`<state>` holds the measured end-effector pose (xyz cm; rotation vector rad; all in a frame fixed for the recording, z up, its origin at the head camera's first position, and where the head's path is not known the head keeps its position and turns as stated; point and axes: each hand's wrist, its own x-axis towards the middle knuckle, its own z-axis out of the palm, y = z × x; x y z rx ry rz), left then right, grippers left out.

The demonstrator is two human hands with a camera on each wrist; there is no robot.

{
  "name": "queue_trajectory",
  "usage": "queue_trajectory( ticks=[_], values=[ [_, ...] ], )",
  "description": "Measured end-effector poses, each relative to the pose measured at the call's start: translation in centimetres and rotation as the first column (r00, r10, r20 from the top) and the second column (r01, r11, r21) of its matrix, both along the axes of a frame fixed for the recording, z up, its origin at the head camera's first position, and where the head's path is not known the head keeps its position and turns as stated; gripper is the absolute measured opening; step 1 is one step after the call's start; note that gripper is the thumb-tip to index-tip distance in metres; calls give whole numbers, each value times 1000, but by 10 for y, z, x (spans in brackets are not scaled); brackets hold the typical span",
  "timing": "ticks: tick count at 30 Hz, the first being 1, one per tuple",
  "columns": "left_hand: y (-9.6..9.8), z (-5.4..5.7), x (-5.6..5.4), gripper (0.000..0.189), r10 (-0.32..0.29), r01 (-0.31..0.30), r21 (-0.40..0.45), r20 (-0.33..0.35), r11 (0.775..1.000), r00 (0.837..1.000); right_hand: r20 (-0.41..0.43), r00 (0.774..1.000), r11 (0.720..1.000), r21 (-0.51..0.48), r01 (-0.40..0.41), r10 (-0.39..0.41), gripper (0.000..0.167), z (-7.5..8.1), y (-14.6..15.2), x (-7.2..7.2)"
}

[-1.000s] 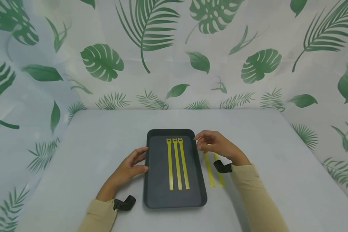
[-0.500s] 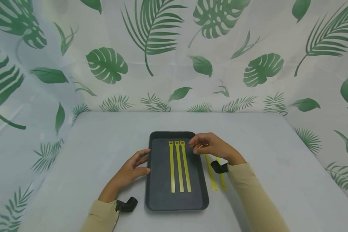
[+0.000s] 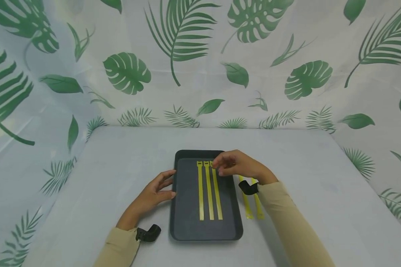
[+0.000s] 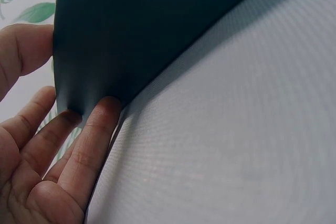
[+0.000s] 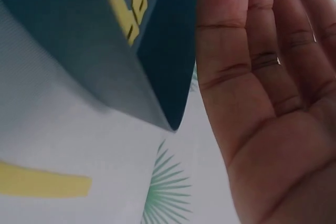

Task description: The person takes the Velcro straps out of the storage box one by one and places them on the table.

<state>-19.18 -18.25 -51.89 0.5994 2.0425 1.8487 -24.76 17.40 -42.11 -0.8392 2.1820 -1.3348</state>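
A dark grey rectangular tray [image 3: 187, 230] lies on the table. Inside it, three yellow cable straps with slotted heads run side by side: the left strap [image 3: 201, 193], the middle strap [image 3: 209, 193] and the right strap [image 3: 218, 200]. My left hand [image 3: 153, 191] rests its fingertips against the tray's left wall, also seen in the left wrist view on the dark wall [image 4: 136, 30]. Over the tray's upper right, my right hand [image 3: 242, 166] hovers with loosely bent fingers and nothing in them. Its fingertips overlap the right strap's head in the head view.
Two more yellow straps lie on the table right of the tray, one nearer [image 3: 247, 205] and one farther out [image 3: 258, 208], partly covered by the right wrist camera [image 3: 248, 188]. Behind the white table [image 3: 127, 148] hangs a leaf-patterned cloth [image 3: 200, 85].
My right hand has moved left from beside the tray's right rim to over the strap heads. The left hand stays at the left wall. The head view has shifted slightly.
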Motion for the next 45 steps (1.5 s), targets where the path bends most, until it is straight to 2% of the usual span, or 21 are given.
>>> queue_trajectory(
  ticks=[8, 24, 30, 35, 41, 45],
  values=[
    [0, 0, -1, 74, -5, 5, -3, -5, 1000, 1000, 15, 998, 998, 10, -54, 54, 33, 2, -14, -8],
    [0, 3, -1, 73, 5, -5, -7, 16, 1000, 1000, -52, 984, 984, 57, -166, 169, 27, -6, -40, -21],
    [0, 3, -1, 73, 0, 0, 5, 17, 1000, 1000, -23, 984, 980, 95, -172, 175, 27, -10, -49, -22],
    [0, 2, -2, 73, 3, -3, 6, 13, 1000, 1000, -39, 984, 974, 151, -166, 174, 27, -11, -57, -23],
    [0, 1, -3, 73, 5, -5, -11, 1, 1000, 1000, -62, 970, 960, 169, -224, 237, 24, -18, -62, -31],
    [1, 1, -4, 73, 3, -3, -7, 4, 1000, 1000, -48, 969, 954, 191, -231, 244, 24, -22, -65, -34]
  ],
)
